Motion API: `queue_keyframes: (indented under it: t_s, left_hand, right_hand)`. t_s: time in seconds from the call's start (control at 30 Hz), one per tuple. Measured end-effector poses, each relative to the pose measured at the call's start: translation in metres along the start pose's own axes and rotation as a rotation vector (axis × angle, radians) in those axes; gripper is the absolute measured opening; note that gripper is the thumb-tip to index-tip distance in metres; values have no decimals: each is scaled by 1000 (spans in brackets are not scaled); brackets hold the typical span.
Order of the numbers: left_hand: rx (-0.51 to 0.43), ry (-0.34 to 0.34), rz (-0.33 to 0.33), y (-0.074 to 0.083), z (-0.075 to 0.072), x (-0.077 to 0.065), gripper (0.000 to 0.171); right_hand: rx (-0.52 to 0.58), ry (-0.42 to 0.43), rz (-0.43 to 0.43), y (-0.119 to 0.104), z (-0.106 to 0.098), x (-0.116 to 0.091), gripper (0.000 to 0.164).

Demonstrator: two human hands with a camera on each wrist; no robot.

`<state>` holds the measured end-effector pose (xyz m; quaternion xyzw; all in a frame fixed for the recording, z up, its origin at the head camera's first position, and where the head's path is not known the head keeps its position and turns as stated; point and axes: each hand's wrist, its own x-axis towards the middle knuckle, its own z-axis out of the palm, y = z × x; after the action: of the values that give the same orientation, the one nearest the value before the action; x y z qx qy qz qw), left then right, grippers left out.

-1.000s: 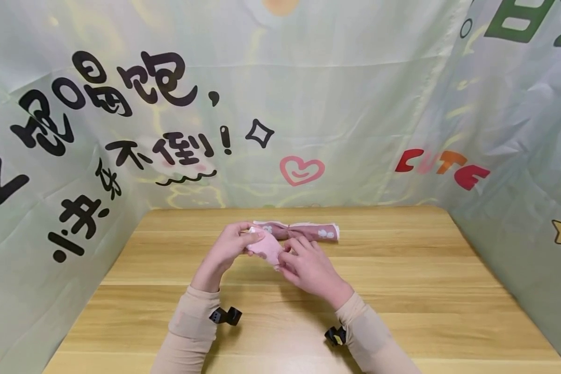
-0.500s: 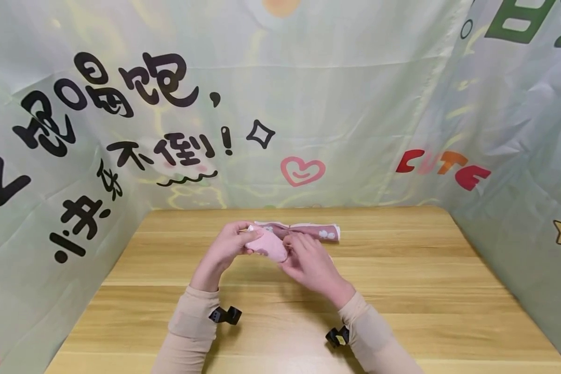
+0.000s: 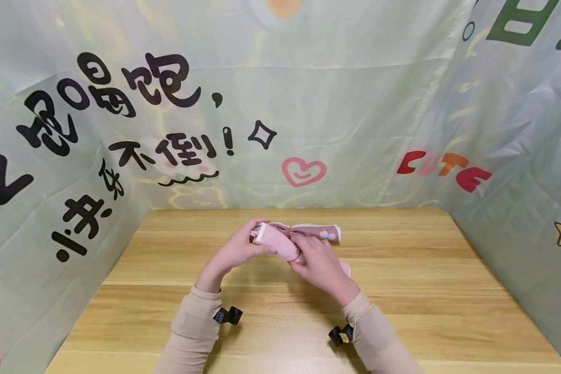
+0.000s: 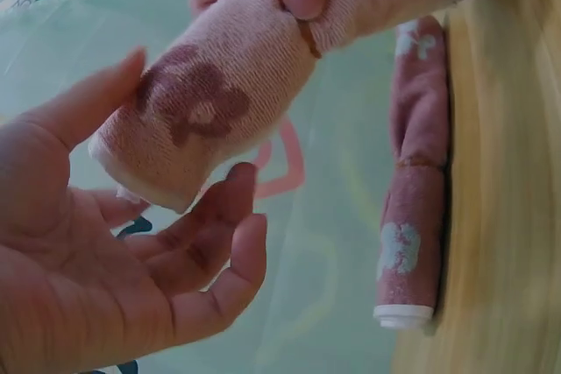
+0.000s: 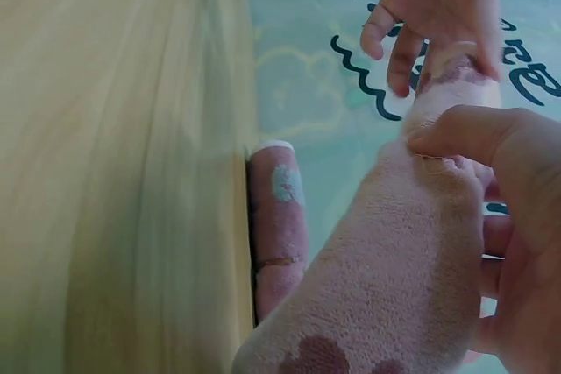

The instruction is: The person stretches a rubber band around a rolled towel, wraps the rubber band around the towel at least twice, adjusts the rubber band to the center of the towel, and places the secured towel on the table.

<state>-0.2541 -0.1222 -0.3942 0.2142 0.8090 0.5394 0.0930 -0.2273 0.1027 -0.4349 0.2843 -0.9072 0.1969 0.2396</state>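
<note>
A light pink rolled towel (image 3: 277, 240) with a darker flower print slants above the table, cinched near its middle by a thin brown band (image 4: 307, 37). My right hand (image 3: 321, 264) grips the roll at that band, its thumb and fingers pressed round it in the right wrist view. Around the towel's left end, my left hand (image 4: 96, 251) spreads its fingers, thumb tip at the side of the roll and the other fingers apart from it. Past the right hand, the towel's other end shows as a small pink edge in the head view.
A second rolled towel (image 3: 318, 231), dusky pink with pale blue prints and banded in the middle, lies on the wooden table (image 3: 402, 291) behind the hands. Printed cloth (image 3: 355, 104) walls the table's back and both sides.
The pink towel has become a fuller roll with its white-edged end showing at the left. My right hand has shifted slightly right; the left fingers have loosened. The second towel stays put.
</note>
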Motion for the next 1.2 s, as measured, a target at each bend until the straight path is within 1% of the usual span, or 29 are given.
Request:
queue_keyframes:
  t_s: [0.07,0.13,0.17,0.2,0.27,0.33,0.4,0.47,0.57,0.63,0.8,0.97,1.1,1.2]
  left_hand:
    - [21,-13,57,0,2,1,65]
    - [38,-7,74,1,4,1,56]
    - [55,12,71,1,5,1,49]
    - [69,32,54,2,6,1,43]
    - [86,87,0,2,7,1,33]
    - [109,147,-56,2,6,1,28]
    - [91,187,-112,1,5,1,27]
    - [57,202,-153,0,4,2,28]
    - [0,194,-194,-1,1,2,31]
    - [-27,179,-214,-2,0,1,32]
    - [-67,134,-247,0,-1,0,31]
    - [-82,103,-254,1,0,0,26]
    - [-98,88,-248,-1,1,1,22]
    - [-109,91,-249,-2,2,0,23]
  right_hand:
    - [1,-21,-4,2,-1,0,44]
    - [-4,-43,-5,4,-2,-1,43]
    - [-3,-53,-3,4,-3,-1,43]
    - [-1,-59,0,5,-3,-1,44]
    - [5,-57,2,6,-4,-1,44]
    - [22,-35,-12,7,-5,0,42]
    - [49,-3,-54,7,-6,0,35]
    - [70,29,-119,7,-6,0,27]
    - [67,50,-204,7,-5,-1,19]
    - [48,45,-229,7,-5,-1,16]
    - [20,3,-241,5,-6,-2,16]
    - [5,-21,-264,1,-6,-1,17]
    - [-9,-29,-285,-1,-5,-2,18]
    - [-2,-43,-287,-3,-4,-3,17]
